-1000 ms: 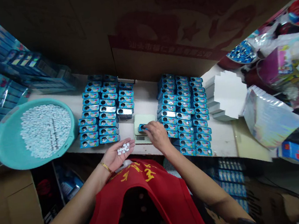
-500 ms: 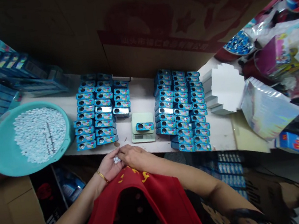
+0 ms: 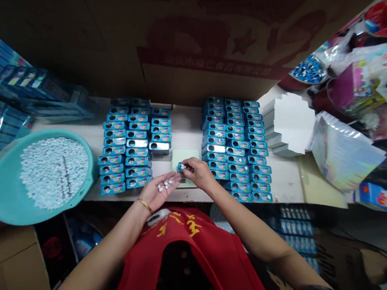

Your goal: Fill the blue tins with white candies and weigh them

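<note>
Long whitish work table [image 3: 185, 122], dim cluttered space; landmark is the pale green flat scale [image 3: 180, 156] near its front edge.

Nearest, below the scale: red cloth apron [image 3: 203, 231] with yellow lettering.

Left hand [image 3: 163, 187]: just left-front of the scale, palm up, fingers extended and spread flat, gripping nothing; small white rounded pellets [image 3: 166, 185] lie loose on palm and fingers. Yellow metal bangle [image 3: 146, 205] on that wrist.

Right hand [image 3: 199, 172]: over the scale's right side, thumb and fingertips bunched close at a small blue rectangular tin [image 3: 179, 166]. Tin lies on the scale, part hidden by the hand. White bits show at the fingertips; can't tell if they're pinched or already in the tin.

Left of scale: rows of blue printed tins [image 3: 136, 161], most with a dark round opening. Right of scale: a second block of blue printed tins [image 3: 235, 149], close by.

Well left of scale: round teal plastic tub [image 3: 3, 189] with a broad heap of white pellets [image 3: 52, 170].

Well right of scale: white card stack [image 3: 292, 120], then shiny silvery sheets [image 3: 346, 153].

Behind scale: big brown cardboard carton [image 3: 198, 20], red print.
</note>
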A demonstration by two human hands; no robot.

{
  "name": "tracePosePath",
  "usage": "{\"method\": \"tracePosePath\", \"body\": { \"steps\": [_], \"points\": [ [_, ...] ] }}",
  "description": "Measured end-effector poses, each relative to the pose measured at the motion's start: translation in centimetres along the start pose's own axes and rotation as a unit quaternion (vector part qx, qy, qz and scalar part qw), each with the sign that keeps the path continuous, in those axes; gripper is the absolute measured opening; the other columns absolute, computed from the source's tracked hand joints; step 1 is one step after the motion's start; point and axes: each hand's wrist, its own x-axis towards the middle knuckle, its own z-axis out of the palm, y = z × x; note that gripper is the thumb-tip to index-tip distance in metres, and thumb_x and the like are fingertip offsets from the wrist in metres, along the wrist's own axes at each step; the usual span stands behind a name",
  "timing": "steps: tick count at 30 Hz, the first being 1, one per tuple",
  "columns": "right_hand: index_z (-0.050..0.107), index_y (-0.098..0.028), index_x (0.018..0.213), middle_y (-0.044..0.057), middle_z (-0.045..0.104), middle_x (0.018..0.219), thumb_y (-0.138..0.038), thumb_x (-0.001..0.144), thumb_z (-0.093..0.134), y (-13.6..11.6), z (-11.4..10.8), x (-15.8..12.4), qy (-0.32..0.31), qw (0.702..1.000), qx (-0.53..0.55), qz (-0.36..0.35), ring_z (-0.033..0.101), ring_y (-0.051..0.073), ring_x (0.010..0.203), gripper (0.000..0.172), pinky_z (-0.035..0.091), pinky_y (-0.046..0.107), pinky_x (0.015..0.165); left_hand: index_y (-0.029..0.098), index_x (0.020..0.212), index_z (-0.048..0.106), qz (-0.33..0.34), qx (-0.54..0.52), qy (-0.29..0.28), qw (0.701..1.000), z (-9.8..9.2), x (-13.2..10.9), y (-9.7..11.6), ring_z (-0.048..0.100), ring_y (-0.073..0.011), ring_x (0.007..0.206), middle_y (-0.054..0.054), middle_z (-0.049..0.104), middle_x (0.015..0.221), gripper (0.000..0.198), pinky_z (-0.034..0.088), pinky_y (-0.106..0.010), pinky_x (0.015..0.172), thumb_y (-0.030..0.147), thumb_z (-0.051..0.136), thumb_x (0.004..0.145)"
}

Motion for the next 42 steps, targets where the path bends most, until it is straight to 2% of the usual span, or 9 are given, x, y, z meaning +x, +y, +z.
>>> {"method": "tracePosePath", "body": {
  "steps": [7, 10, 14, 19, 24, 30, 33, 38, 42],
  "points": [
    [0.059, -0.018, 0.099, 0.005, 0.059, 0.085, -0.013, 0.076, 0.047, 1.4, -0.2, -0.3, -0.012, 0.998, -0.056, -0.024, 0.055, 0.014, 0.078, 0.027, 0.045, 0.025, 0.074, 0.002, 0.089, 0.062, 0.002, -0.022, 0.024, 0.999, -2.4, -1.2, -0.4, 0.053, -0.0267, 0.103, -0.019, 0.063, 0.098, 0.02, 0.046, -0.034, 0.087, 0.008, 0.049, 0.075],
    [0.06, -0.017, 0.097, 0.006, 0.059, 0.087, -0.014, 0.078, 0.046, 1.4, -1.0, -1.0, 0.03, 0.998, -0.038, -0.036, 0.056, 0.014, 0.082, 0.024, 0.045, 0.026, 0.076, 0.003, 0.09, 0.062, 0.005, -0.032, 0.037, 0.999, -3.4, -1.9, -0.3, 0.054, -0.0257, 0.102, -0.019, 0.063, 0.1, 0.02, 0.047, -0.033, 0.085, 0.008, 0.05, 0.075],
    [0.062, -0.018, 0.091, 0.005, 0.06, 0.086, -0.017, 0.08, 0.045, 1.8, -2.5, -2.2, 0.107, 0.994, -0.031, -0.002, 0.057, 0.014, 0.082, 0.02, 0.046, 0.027, 0.076, 0.004, 0.092, 0.061, 0.019, -0.038, 0.062, 0.997, -4.6, -2.7, 0.0, 0.058, -0.0224, 0.095, -0.018, 0.064, 0.097, 0.021, 0.05, -0.029, 0.081, 0.007, 0.049, 0.075],
    [0.063, -0.018, 0.088, 0.005, 0.062, 0.084, -0.019, 0.081, 0.046, 2.9, -4.1, -3.9, 0.151, 0.987, -0.033, 0.035, 0.057, 0.014, 0.081, 0.019, 0.045, 0.029, 0.076, 0.004, 0.095, 0.06, 0.042, -0.044, 0.081, 0.995, -6.2, -3.7, 0.3, 0.06, -0.0201, 0.092, -0.016, 0.065, 0.092, 0.025, 0.051, -0.026, 0.077, 0.001, 0.046, 0.075],
    [0.062, -0.02, 0.089, 0.004, 0.061, 0.086, -0.022, 0.081, 0.046, 3.7, -4.3, -4.6, 0.164, 0.984, -0.033, 0.064, 0.056, 0.015, 0.083, 0.019, 0.045, 0.031, 0.076, 0.004, 0.099, 0.058, 0.053, -0.043, 0.084, 0.994, -7.5, -3.8, 0.6, 0.06, -0.02, 0.093, -0.016, 0.065, 0.095, 0.027, 0.051, -0.026, 0.077, 0.002, 0.047, 0.075],
    [0.058, -0.021, 0.102, 0.006, 0.057, 0.099, -0.025, 0.078, 0.052, 3.3, -3.4, -3.9, 0.115, 0.992, -0.048, 0.021, 0.051, 0.018, 0.094, 0.025, 0.044, 0.033, 0.079, 0.005, 0.099, 0.058, 0.058, -0.044, 0.084, 0.994, -7.5, -3.7, 0.6, 0.059, -0.0201, 0.094, -0.016, 0.065, 0.094, 0.028, 0.051, -0.026, 0.078, 0.001, 0.047, 0.074],
    [0.059, -0.02, 0.101, 0.007, 0.056, 0.098, -0.027, 0.079, 0.051, 2.3, -2.4, -3.3, 0.091, 0.992, -0.086, -0.026, 0.049, 0.018, 0.093, 0.024, 0.042, 0.033, 0.081, 0.006, 0.101, 0.057, 0.054, -0.047, 0.082, 0.994, -7.4, -3.8, 0.4, 0.058, -0.0205, 0.096, -0.016, 0.064, 0.096, 0.03, 0.051, -0.027, 0.079, 0.0, 0.046, 0.073],
    [0.061, -0.023, 0.098, 0.006, 0.055, 0.092, -0.028, 0.083, 0.047, 0.5, -0.2, -1.7, 0.008, 0.984, -0.163, -0.066, 0.046, 0.017, 0.085, 0.021, 0.039, 0.031, 0.076, 0.006, 0.101, 0.057, 0.05, -0.053, 0.094, 0.993, -6.9, -3.8, 0.1, 0.059, -0.0206, 0.095, -0.016, 0.065, 0.094, 0.03, 0.051, -0.027, 0.078, 0.0, 0.045, 0.074],
    [0.064, -0.027, 0.094, 0.006, 0.054, 0.096, -0.025, 0.082, 0.048, 0.8, 0.0, -0.7, -0.045, 0.971, -0.214, -0.098, 0.044, 0.02, 0.088, 0.019, 0.036, 0.034, 0.075, 0.006, 0.098, 0.058, 0.052, -0.054, 0.093, 0.993, -6.8, -4.0, -0.1, 0.059, -0.0202, 0.094, -0.016, 0.065, 0.093, 0.029, 0.051, -0.026, 0.078, 0.0, 0.045, 0.073]
  ]
}}
